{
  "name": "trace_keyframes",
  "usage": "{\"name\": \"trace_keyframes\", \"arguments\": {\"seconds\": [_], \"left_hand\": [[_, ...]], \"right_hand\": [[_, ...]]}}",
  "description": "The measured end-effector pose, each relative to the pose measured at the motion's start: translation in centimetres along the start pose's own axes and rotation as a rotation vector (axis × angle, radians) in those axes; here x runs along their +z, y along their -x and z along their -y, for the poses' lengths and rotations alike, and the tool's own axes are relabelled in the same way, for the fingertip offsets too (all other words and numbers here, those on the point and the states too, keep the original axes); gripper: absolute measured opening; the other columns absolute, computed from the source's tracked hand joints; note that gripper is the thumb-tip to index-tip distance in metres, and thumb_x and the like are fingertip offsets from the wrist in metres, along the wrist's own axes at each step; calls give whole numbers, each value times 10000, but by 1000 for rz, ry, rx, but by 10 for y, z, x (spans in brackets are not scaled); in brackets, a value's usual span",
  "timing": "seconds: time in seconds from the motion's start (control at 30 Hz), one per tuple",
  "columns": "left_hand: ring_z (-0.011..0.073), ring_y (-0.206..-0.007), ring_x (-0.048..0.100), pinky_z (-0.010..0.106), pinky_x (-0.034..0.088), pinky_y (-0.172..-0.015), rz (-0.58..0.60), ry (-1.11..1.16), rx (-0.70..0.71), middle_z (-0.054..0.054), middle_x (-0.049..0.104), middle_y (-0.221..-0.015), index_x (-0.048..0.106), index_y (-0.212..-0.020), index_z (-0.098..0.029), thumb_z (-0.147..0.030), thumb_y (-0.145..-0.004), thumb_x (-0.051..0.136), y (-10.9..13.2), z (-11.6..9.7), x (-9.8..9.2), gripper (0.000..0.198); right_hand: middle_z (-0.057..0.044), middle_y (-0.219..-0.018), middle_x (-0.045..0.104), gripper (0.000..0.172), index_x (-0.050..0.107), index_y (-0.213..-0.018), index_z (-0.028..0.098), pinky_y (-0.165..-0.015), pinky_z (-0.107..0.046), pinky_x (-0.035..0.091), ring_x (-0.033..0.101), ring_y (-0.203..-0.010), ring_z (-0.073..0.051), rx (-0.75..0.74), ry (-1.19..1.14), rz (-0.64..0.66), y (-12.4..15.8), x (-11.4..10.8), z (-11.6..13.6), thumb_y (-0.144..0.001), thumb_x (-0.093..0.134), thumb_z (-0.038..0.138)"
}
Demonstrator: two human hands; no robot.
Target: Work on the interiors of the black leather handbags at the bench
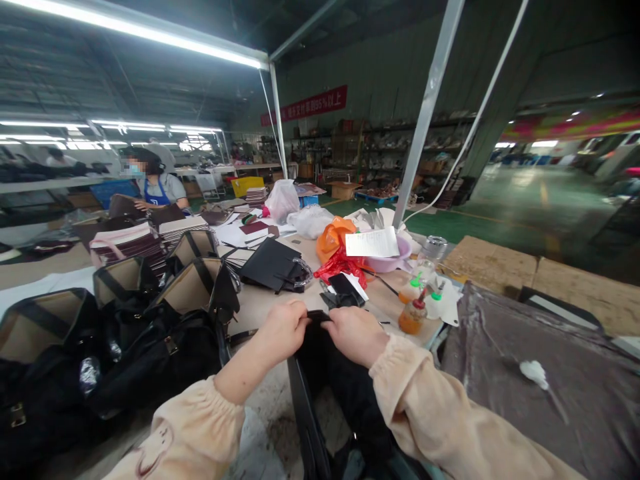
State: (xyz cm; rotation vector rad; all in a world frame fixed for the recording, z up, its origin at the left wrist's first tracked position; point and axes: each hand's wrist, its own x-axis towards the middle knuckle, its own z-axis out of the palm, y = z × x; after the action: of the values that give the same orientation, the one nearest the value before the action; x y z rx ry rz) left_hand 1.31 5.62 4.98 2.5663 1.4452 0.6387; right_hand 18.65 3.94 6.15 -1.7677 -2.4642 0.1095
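A black bag point(345, 373) stands in front of me with its opening towards me. My left hand point(287, 328) pinches the far rim of the bag from the left. Close beside it, my right hand point(354, 331) grips the same rim from the right. The fingers of both hands are closed on the black edge. Part of the bag's lower body runs out of view at the bottom. Just beyond the hands lie a black flat piece point(345, 288) and a red plastic bag point(343, 263).
Several black handbags point(170, 347) crowd the left. A black panel with handles point(274, 265), an orange plastic bag point(334, 239) and a glue bottle point(413, 317) lie beyond. A metal post point(430, 107) rises at right, near a dark cloth point(540, 393). A co-worker point(155, 183) sits back left.
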Motion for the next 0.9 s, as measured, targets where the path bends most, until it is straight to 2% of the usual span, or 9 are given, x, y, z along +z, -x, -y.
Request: {"name": "trace_keyframes", "arguments": {"seconds": [0.4,0.7,0.9], "left_hand": [[114,-611,482,239,295,-562,-55,-48,-85,3,532,-663,500,-644,-163,-191,-780,501,-3,-4,6,139],[126,-620,495,243,299,-559,-65,-103,-74,7,533,-658,505,-640,-166,-188,-773,484,-3,-6,5,137],[121,-623,501,233,319,-565,-43,-58,-34,9,533,-647,515,-629,-163,-173,-768,480,-3,-2,5,144]], "right_hand": [[-53,-873,647,308,610,-845,204,-686,-268,391,589,-839,-182,2,-36,-25,-3,2,-4,-879,364,386],[-62,-880,635,304,610,-837,187,-690,-268,392,584,-843,-185,-10,-30,-45,-4,-1,-2,-878,375,375],[-70,-859,644,297,616,-821,184,-698,-271,388,587,-842,-195,-24,-27,-62,-8,-2,0,-864,396,379]]}}
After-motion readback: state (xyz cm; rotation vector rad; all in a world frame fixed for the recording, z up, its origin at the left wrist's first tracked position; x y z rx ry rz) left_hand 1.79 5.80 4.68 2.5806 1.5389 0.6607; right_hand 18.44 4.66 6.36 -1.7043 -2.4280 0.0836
